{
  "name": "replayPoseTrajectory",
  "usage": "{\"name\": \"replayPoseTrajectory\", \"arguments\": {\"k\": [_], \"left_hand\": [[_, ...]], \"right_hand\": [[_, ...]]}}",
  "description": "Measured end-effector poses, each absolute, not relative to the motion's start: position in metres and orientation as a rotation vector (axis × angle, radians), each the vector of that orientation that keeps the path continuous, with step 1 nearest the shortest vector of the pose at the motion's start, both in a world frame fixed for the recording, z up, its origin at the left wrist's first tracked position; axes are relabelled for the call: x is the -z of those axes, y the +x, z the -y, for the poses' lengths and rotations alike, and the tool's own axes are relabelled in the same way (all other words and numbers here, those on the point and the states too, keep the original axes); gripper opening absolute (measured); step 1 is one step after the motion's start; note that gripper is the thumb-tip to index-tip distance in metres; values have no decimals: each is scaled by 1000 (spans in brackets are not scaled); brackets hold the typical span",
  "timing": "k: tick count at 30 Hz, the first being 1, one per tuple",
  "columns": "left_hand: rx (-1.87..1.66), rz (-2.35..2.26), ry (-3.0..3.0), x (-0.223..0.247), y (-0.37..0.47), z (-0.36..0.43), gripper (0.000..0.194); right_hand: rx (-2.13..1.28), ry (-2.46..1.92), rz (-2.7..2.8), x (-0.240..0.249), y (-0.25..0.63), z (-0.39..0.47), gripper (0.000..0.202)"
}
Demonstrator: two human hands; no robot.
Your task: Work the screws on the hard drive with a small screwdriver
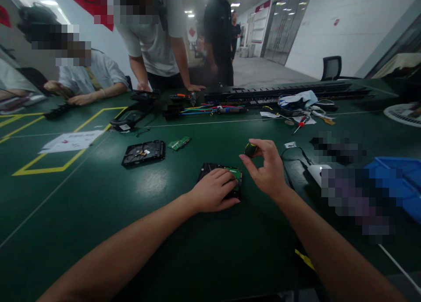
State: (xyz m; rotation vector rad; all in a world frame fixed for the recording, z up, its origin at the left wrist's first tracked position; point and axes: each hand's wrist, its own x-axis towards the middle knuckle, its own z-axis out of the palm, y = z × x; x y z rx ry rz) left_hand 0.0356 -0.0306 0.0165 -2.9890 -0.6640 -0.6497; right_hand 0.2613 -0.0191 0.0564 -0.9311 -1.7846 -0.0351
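Observation:
A black hard drive (239, 189) with a green circuit board (235, 173) on top lies on the table in front of me. My left hand (217, 188) rests across it, fingers over the board and thumb along the near edge, holding it against the table. Just to the right, my right hand (268, 168) pinches the dark green and yellow handle of a screwdriver (251, 150). Its thin shaft points down toward the drive's right edge; whether the tip touches a screw I cannot tell. Further left are another hard drive (144, 153) and a loose green circuit board (179, 143).
Coloured cables (210, 110), a power drill (184, 98) and a red screwdriver (301, 124) lie toward the back. At the right are a blue bin (394, 179) and a white power strip (320, 172). Paper (70, 141) lies left. Several people are across the table.

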Motion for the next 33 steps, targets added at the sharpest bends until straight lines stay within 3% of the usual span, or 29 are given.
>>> {"name": "replayPoseTrajectory", "arguments": {"k": [33], "left_hand": [[646,684,-3007,-16,37,31,48]], "right_hand": [[-34,-944,1815,-53,262,20,56]]}}
